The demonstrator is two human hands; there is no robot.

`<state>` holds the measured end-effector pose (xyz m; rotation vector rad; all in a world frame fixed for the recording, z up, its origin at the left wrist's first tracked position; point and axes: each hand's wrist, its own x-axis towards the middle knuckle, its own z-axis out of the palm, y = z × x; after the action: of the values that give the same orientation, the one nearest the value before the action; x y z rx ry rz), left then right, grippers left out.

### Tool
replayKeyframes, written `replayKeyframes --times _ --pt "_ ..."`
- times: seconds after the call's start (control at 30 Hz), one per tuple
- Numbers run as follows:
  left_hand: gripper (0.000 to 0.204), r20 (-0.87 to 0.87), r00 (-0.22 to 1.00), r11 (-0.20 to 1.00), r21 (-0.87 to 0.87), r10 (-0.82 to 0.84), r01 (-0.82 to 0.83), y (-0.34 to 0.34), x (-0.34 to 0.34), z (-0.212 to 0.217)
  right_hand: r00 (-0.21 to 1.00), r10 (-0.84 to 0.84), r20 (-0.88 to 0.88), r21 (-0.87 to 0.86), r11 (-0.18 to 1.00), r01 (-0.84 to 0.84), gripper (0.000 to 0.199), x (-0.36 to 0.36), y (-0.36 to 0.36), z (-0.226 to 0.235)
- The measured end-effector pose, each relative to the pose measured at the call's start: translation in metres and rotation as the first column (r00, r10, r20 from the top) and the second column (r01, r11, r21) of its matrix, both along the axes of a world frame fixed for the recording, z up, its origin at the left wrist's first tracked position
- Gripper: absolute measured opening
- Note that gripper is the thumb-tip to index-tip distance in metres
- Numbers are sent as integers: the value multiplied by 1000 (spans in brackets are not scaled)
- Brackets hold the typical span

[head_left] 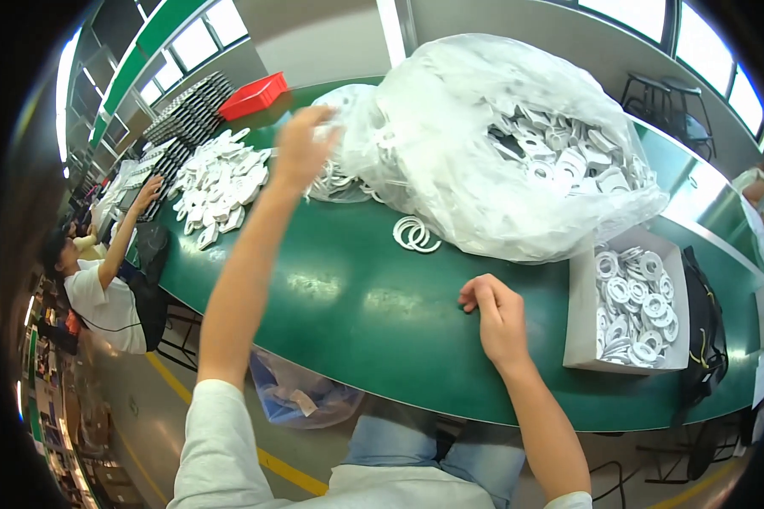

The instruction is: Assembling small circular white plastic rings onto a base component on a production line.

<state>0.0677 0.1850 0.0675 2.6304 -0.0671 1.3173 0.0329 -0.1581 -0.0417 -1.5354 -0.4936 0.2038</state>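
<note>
My left hand [304,151] is stretched out over the far side of the green table, smeared by motion. It is nearest to a small clear bag [354,127] with white parts at its mouth, and whether it holds anything does not show. My right hand [494,316] hovers at or rests on the table's middle, its fingers curled in with nothing visible in them. Between the hands, a few white rings [413,233] lie loose on the table. Left of my left forearm spreads a heap of flat white pieces [221,182].
A large clear plastic bag [475,161] full of white parts fills the back. At right stands an open box [581,310] of white rings, beside a black bag [706,331]. A red bin [253,97] and stacked dark trays [187,110] sit far left, near a seated person [110,293].
</note>
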Motion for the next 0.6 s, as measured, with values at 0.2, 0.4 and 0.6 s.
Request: replayKeyframes --times 0.2,0.4,0.6 --pt "14 -313 845 895 -43 -433 443 -202 120 -35 998 60 1 -24 998 -60 28 -1 -7 3" --pt "36 -470 867 969 82 -167 232 -232 166 -60 996 61 63 -53 997 -58 25 1 -2 -2" --pt "12 -14 935 931 -99 -353 350 -192 130 -15 1000 15 1 -2 1000 -15 23 2 -5 1"
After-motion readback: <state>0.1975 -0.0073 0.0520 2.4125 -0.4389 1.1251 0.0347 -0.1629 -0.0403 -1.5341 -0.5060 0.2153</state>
